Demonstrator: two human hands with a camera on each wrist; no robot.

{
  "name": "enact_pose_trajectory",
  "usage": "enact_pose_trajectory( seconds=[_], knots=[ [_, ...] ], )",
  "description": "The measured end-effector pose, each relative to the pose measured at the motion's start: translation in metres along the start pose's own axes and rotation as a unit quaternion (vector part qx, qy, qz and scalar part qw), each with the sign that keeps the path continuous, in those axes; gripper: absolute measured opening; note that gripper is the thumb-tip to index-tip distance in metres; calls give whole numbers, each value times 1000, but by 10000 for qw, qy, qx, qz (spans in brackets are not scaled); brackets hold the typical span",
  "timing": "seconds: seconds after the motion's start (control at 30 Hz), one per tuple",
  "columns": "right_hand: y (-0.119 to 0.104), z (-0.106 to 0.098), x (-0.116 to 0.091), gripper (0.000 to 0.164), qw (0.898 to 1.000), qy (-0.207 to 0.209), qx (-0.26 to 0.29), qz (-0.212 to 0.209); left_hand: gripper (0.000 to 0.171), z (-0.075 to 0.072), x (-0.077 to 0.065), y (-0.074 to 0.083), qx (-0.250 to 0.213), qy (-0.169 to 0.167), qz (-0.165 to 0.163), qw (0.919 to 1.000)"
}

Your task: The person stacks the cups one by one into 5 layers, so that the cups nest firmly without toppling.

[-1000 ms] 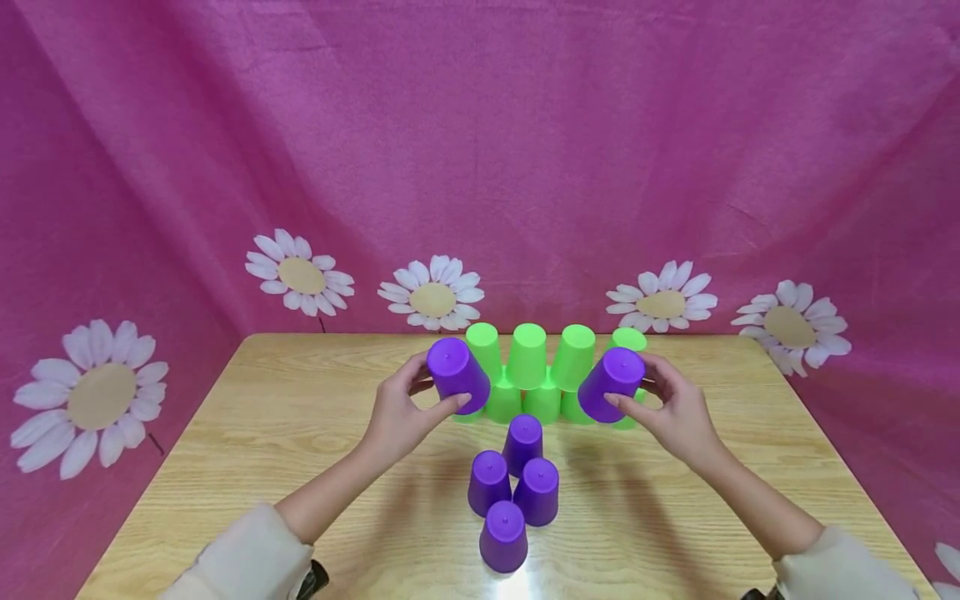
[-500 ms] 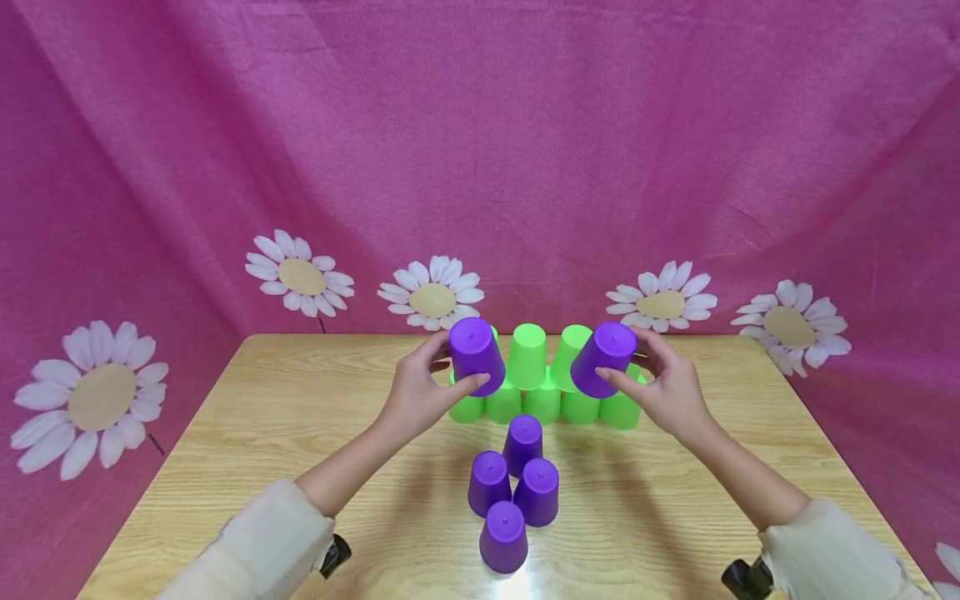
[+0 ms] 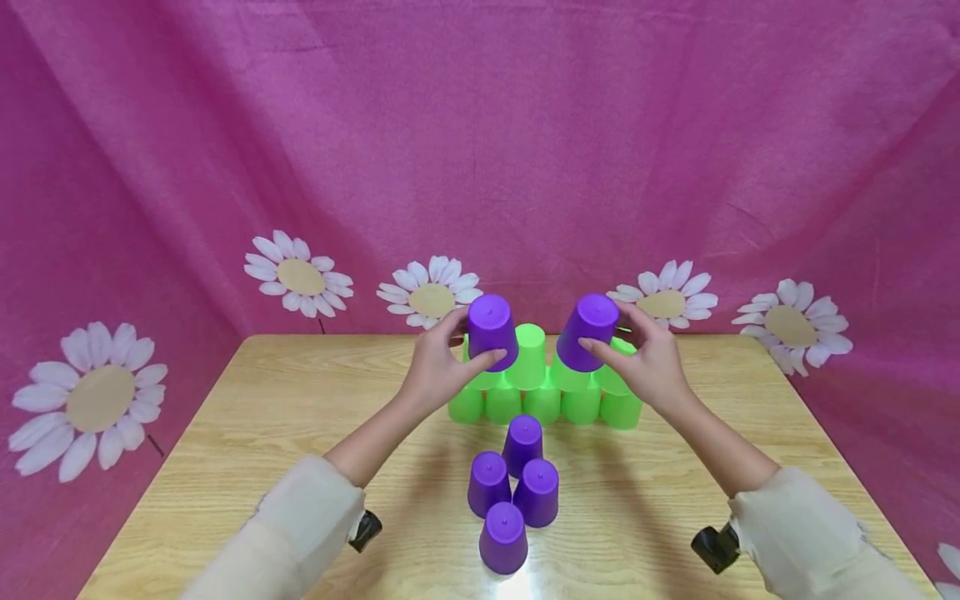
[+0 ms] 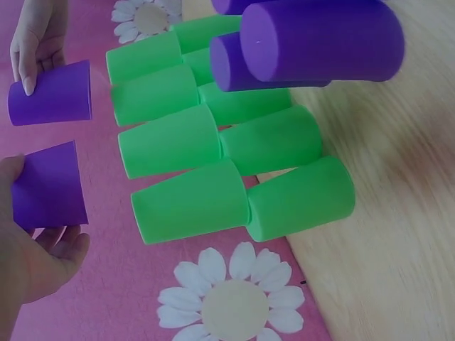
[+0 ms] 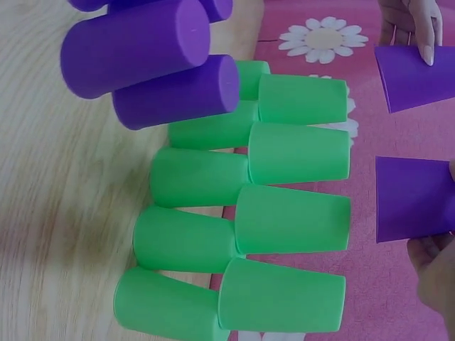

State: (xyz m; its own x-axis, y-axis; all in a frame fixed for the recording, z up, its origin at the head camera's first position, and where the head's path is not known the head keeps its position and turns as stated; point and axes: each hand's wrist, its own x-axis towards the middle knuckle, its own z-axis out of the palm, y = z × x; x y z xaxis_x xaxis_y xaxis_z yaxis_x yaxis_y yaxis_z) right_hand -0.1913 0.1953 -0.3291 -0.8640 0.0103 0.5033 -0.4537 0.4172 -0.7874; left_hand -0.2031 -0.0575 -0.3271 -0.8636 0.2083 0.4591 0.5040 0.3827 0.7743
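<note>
Gripping a purple cup [image 3: 492, 329] each, mouth down, long axis near vertical, my left hand [image 3: 441, 362] and right hand [image 3: 649, 360] are raised. Between them, the gap has narrowed

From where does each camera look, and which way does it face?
Head: worn on the head, facing forward and down at the table; left hand, right hand, forearms and sleeves show.
Left wrist: worn there, facing the green cups from the left; left hand near, right hand beyond.
Right wrist: worn there, facing them from the right; right hand near, left hand beyond.
Both wrist views share the held purple cups.
</note>
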Motion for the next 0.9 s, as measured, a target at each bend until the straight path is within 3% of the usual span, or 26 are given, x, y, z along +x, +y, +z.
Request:
enact_pose_trajectory(
  seconds=[0.27,0.9],
  knots=[
    [4,8,11,49,9999,-65,63,128,53,7,11,-1,-90,-61,-302,9995],
    [17,32,33,54,9960,-92,205,869,56,26,34,-15,83,-77,-666,9977]
  ],
)
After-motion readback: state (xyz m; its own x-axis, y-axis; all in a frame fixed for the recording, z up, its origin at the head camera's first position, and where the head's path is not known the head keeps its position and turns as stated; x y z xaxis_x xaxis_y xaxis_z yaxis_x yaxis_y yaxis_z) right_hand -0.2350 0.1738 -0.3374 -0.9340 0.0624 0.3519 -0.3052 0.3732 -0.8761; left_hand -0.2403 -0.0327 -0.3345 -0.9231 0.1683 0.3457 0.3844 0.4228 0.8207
